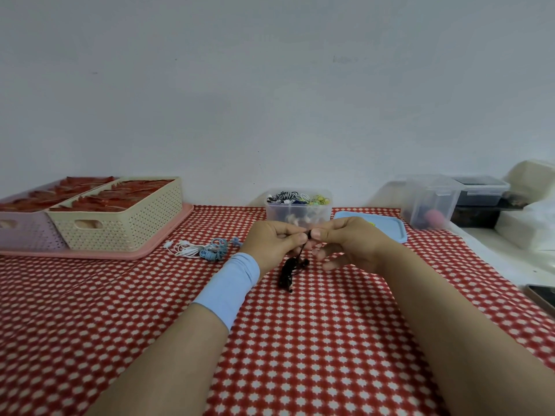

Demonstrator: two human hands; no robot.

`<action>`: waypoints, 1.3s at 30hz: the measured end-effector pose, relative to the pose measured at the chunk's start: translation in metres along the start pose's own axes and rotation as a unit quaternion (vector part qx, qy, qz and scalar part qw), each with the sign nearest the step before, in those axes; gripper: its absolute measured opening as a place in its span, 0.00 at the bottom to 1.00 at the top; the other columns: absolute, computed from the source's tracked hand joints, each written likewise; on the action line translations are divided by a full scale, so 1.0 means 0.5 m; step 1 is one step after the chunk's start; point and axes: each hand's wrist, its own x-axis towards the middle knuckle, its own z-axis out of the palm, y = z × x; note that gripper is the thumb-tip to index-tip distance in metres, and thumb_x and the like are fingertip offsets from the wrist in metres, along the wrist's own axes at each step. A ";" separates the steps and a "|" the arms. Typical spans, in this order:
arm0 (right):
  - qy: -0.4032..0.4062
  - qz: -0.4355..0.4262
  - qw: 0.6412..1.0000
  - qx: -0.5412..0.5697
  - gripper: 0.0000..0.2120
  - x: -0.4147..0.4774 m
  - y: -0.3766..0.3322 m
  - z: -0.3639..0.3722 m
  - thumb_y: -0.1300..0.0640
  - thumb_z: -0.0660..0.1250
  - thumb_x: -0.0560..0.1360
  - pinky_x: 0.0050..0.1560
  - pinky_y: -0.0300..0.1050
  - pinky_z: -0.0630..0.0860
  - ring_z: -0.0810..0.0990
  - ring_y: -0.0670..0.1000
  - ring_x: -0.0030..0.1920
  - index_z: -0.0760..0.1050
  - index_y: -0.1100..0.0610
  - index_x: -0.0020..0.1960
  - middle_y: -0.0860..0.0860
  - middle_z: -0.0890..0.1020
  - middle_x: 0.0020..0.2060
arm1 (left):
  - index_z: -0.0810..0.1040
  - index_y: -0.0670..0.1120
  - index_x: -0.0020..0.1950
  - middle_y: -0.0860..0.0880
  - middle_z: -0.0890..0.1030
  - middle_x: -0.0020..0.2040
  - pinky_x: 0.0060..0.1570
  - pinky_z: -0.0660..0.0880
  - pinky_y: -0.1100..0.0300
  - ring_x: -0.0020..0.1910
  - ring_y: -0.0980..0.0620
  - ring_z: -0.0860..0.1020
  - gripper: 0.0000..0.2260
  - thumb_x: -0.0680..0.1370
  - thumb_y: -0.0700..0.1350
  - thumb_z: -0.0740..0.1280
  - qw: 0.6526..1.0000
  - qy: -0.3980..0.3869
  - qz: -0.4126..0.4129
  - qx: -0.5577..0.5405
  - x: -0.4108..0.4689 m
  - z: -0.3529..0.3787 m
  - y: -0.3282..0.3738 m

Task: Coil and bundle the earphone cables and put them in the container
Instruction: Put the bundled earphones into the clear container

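Note:
My left hand (274, 241) and my right hand (345, 244) meet above the table, both pinching the top end of a black earphone cable (289, 273). The rest of that cable hangs down in a dark tangle that touches the red patterned cloth (300, 340). A clear plastic container (298, 209) with several bundled cables in it stands just behind my hands. Its blue lid (387, 228) lies to its right. A white earphone cable (184, 249) and a blue earphone cable (214, 250) lie loose on the cloth to the left.
A cream basket (120, 223) and a lilac basket (18, 229) with red items stand on a pink tray (144, 250) at the back left. Clear storage boxes (429, 202) and a dark box (480, 190) stand at the back right. A phone (543, 297) lies at the right edge.

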 end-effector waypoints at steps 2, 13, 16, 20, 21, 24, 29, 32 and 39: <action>-0.001 0.027 1.000 -0.006 0.07 0.000 -0.002 -0.003 0.58 0.72 0.75 0.38 0.49 0.84 0.83 0.50 0.36 0.85 0.59 0.51 0.56 0.87 0.45 | 0.86 0.41 0.53 0.45 0.86 0.42 0.42 0.79 0.65 0.34 0.59 0.81 0.07 0.75 0.37 0.72 0.999 0.000 0.015 0.031 -0.001 0.002 0.001; 0.052 -0.016 0.997 0.061 0.09 0.010 -0.002 0.012 0.59 0.74 0.74 0.38 0.48 0.83 0.82 0.50 0.32 0.83 0.59 0.53 0.57 0.86 0.41 | 0.86 0.43 0.51 0.49 0.86 0.38 0.42 0.77 0.68 0.34 0.61 0.80 0.05 0.77 0.38 0.70 0.998 0.061 0.004 -0.020 0.000 0.024 0.005; 0.079 -0.074 0.994 0.003 0.06 0.010 -0.002 0.023 0.60 0.73 0.76 0.35 0.48 0.82 0.82 0.51 0.32 0.84 0.62 0.50 0.58 0.86 0.39 | 0.87 0.44 0.48 0.44 0.86 0.41 0.40 0.77 0.65 0.34 0.58 0.79 0.05 0.77 0.39 0.70 0.996 0.069 -0.025 -0.046 0.001 0.024 0.003; 0.079 -0.109 0.988 -0.081 0.03 0.002 -0.006 0.025 0.62 0.74 0.75 0.33 0.46 0.82 0.83 0.49 0.34 0.84 0.60 0.49 0.54 0.86 0.37 | 0.86 0.44 0.45 0.42 0.86 0.43 0.42 0.79 0.60 0.37 0.54 0.80 0.05 0.78 0.39 0.70 0.989 0.059 -0.077 -0.110 0.001 0.021 -0.001; 0.080 -0.113 0.985 -0.101 0.04 0.001 -0.005 0.022 0.63 0.74 0.75 0.33 0.46 0.82 0.83 0.50 0.34 0.85 0.60 0.49 0.54 0.86 0.36 | 0.86 0.43 0.47 0.42 0.86 0.44 0.42 0.80 0.60 0.37 0.53 0.80 0.04 0.78 0.40 0.70 0.988 0.050 -0.086 -0.115 0.000 0.019 -0.002; 0.095 -0.126 0.976 -0.153 0.05 0.002 -0.003 0.017 0.64 0.76 0.73 0.33 0.46 0.83 0.83 0.53 0.34 0.85 0.62 0.49 0.58 0.86 0.37 | 0.85 0.41 0.52 0.44 0.86 0.45 0.41 0.79 0.63 0.39 0.55 0.81 0.06 0.78 0.41 0.70 0.989 0.013 -0.104 -0.101 -0.002 0.014 -0.004; 0.099 -0.153 0.967 -0.180 0.06 0.008 -0.001 0.020 0.66 0.76 0.73 0.36 0.49 0.84 0.84 0.55 0.32 0.85 0.59 0.48 0.55 0.86 0.36 | 0.84 0.40 0.52 0.43 0.86 0.44 0.39 0.78 0.64 0.36 0.57 0.81 0.06 0.78 0.40 0.70 0.988 -0.006 -0.112 -0.106 -0.003 0.008 -0.003; 0.094 -0.161 0.964 -0.189 0.04 0.009 0.001 0.021 0.65 0.75 0.74 0.36 0.48 0.84 0.83 0.54 0.33 0.86 0.58 0.45 0.55 0.86 0.34 | 0.84 0.40 0.52 0.43 0.86 0.44 0.40 0.79 0.64 0.36 0.57 0.81 0.05 0.78 0.39 0.70 0.989 -0.001 -0.110 -0.097 -0.002 0.009 -0.004; 0.088 -0.175 0.965 -0.174 0.07 0.008 -0.002 0.023 0.66 0.74 0.75 0.34 0.46 0.82 0.83 0.53 0.34 0.85 0.57 0.50 0.56 0.85 0.37 | 0.83 0.40 0.54 0.43 0.85 0.44 0.40 0.80 0.63 0.36 0.56 0.81 0.07 0.77 0.39 0.71 0.990 0.024 -0.102 -0.096 0.002 0.016 -0.002</action>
